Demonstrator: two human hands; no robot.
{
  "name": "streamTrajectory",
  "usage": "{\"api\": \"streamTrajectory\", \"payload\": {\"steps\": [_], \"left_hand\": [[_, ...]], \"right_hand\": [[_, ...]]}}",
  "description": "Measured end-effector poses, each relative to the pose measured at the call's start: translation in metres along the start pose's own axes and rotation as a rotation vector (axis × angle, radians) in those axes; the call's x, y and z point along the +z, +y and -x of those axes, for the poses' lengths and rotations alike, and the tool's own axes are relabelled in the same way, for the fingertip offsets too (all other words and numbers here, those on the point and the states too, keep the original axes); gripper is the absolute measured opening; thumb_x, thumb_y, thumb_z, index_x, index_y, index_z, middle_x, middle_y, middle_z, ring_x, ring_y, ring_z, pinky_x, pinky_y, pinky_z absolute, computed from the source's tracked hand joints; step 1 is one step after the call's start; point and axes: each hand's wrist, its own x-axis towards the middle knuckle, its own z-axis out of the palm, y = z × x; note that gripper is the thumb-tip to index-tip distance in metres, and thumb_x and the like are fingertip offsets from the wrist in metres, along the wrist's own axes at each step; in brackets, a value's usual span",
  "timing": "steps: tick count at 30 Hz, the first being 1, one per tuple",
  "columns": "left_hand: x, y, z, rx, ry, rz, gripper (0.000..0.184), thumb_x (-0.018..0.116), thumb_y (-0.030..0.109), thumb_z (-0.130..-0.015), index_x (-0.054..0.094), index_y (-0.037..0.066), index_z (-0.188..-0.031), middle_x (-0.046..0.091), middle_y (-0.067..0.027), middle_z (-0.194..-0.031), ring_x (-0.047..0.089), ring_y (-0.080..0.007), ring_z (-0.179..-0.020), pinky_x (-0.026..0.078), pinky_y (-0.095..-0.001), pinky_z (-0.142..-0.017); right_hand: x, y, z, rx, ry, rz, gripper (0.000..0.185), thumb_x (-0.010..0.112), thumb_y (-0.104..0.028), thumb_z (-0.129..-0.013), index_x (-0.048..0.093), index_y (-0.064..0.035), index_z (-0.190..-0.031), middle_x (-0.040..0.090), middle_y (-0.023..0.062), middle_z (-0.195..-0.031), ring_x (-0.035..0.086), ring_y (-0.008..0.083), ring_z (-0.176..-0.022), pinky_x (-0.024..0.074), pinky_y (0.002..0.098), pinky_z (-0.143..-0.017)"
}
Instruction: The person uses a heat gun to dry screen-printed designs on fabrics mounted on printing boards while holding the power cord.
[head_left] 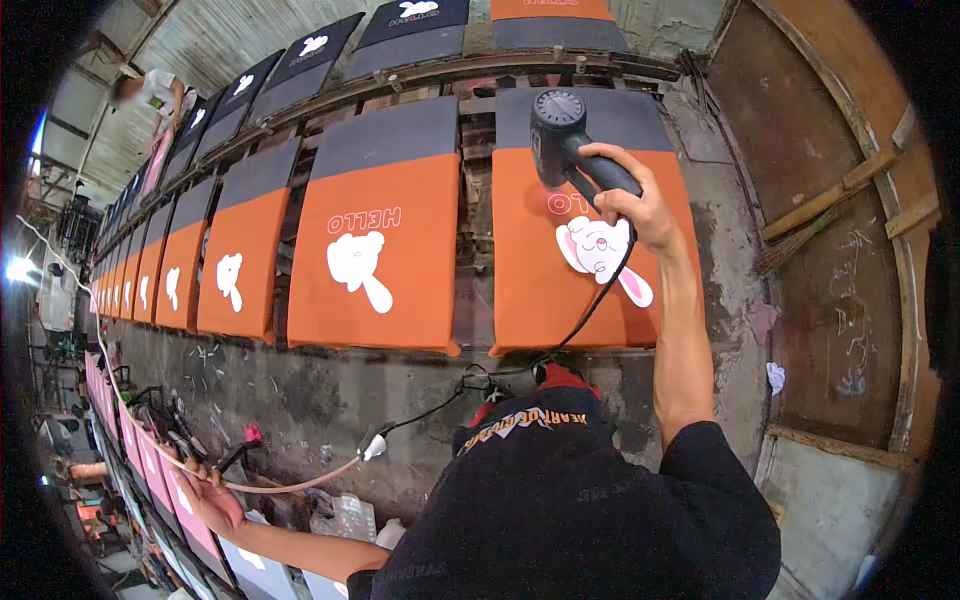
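My right hand (640,205) grips the handle of a black hair dryer (558,120). The dryer is held over the nearest orange and dark grey fabric panel (530,290), its outlet facing the panel with a reddish glow below. A white bunny print (598,250) with pink ears lies under the dryer, and its lettering is partly hidden. The dryer's black cord runs down to a white connector (374,447). Off to the lower left, my left hand (212,503) has its fingers around a pale extension cable (290,488).
More orange panels (375,210) with white bunny prints stretch away to the left. Beyond a rail stand black panels (310,55); pink panels (150,470) line the lower left. Another person (160,95) stands at the far left. Wooden boards (840,330) lean at right.
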Motion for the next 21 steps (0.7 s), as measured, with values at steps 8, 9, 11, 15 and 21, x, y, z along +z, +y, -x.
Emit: {"api": "streamTrajectory", "payload": {"steps": [8,9,11,15,21], "left_hand": [[0.002,-0.005,0.0,0.014,0.045,0.017,0.045,0.051,0.029,-0.109,0.046,0.005,-0.147,0.059,-0.0018,-0.099,0.052,-0.0078,-0.079,0.043,-0.0229,-0.064],[0.0,-0.005,-0.001,0.01,0.046,0.021,0.045,0.051,0.029,-0.109,0.046,0.005,-0.146,0.059,-0.0018,-0.099,0.052,-0.0078,-0.079,0.043,-0.0228,-0.064],[-0.002,-0.007,-0.004,0.005,0.047,0.03,0.045,0.051,0.029,-0.109,0.046,0.005,-0.146,0.059,-0.0016,-0.098,0.052,-0.0077,-0.079,0.043,-0.0227,-0.063],[-0.014,-0.01,-0.012,-0.012,0.02,0.022,0.044,0.047,0.026,-0.11,0.042,0.007,-0.15,0.058,-0.0004,-0.1,0.052,-0.0079,-0.08,0.045,-0.0232,-0.065],[-0.013,-0.014,-0.018,-0.041,-0.005,0.043,0.046,0.047,0.028,-0.11,0.041,0.008,-0.151,0.058,-0.0008,-0.1,0.052,-0.0083,-0.082,0.045,-0.0232,-0.066]], "right_hand": [[-0.01,-0.013,0.024,0.043,0.052,0.086,0.056,0.06,-0.01,-0.078,0.061,-0.0051,-0.134,0.056,0.0005,-0.07,0.052,0.0064,-0.056,0.0408,0.0231,-0.051],[-0.012,-0.014,0.028,0.044,0.072,0.084,0.057,0.061,-0.01,-0.077,0.061,-0.0053,-0.134,0.057,0.0005,-0.07,0.053,0.0067,-0.056,0.0415,0.023,-0.052],[-0.025,-0.017,0.037,0.041,0.113,0.079,0.057,0.061,-0.011,-0.077,0.061,-0.0057,-0.134,0.057,0.0007,-0.072,0.054,0.0072,-0.056,0.043,0.0227,-0.052],[-0.048,-0.025,0.056,0.041,0.135,0.111,0.057,0.063,-0.012,-0.076,0.062,-0.0051,-0.132,0.059,0.003,-0.076,0.058,0.0086,-0.057,0.0461,0.0231,-0.054],[-0.065,-0.03,0.082,0.048,0.322,0.158,0.058,0.064,-0.012,-0.076,0.062,-0.0042,-0.133,0.056,0.0011,-0.072,0.049,0.0063,-0.052,0.041,0.023,-0.051]]}}
